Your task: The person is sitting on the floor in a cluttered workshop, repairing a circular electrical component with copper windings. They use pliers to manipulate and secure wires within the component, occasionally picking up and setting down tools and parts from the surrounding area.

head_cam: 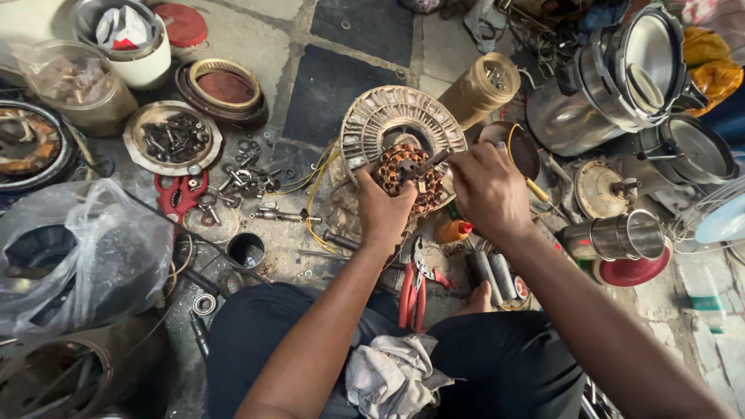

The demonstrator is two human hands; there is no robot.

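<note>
Floor: stone tiles (233, 35) crowded with parts; little open room is left.
Motor: round copper-wound stator in pale metal ring (403, 128), propped mid-floor.
Left hand (382, 208): clasped on the stator's near edge.
Right hand (489, 190): clenched around a dark metal tool (429, 164).
Edges: red-handled pliers (414, 291) lie just below.

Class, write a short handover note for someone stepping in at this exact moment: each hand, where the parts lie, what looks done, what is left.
Left hand: steadying the copper-wound stator from its near side.
Right hand: fingers closed on a dark metal tool whose tip sits at the stator's centre.
The stator rests in the pale ribbed motor housing on the floor.
Red-handled pliers lie by the knees; a dish of bolts sits to the left.
Done: housing open, windings exposed.
Left: stator not yet lifted out.
</note>
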